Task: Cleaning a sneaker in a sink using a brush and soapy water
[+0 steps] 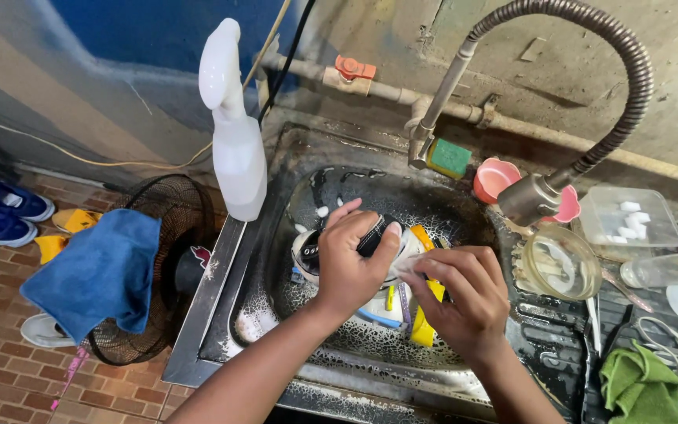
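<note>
Hands meet over the blackened sink basin [276, 259]: the left hand [347, 263] clasps a dark cup [370, 235], the right hand [464, 302] pinches a pale cloth [408, 255] against it. Wet fingers could let the cup drop onto dishes [390, 306] in the basin.

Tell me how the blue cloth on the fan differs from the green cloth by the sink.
The blue cloth is larger and hangs draped over a black fan standing on the brick floor, while the green cloth is smaller and lies crumpled on the counter right of the sink. The blue cloth is well clear of both hands; the green cloth lies close to the right hand. Both look like soft cleaning cloths, and neither is being touched.
</note>
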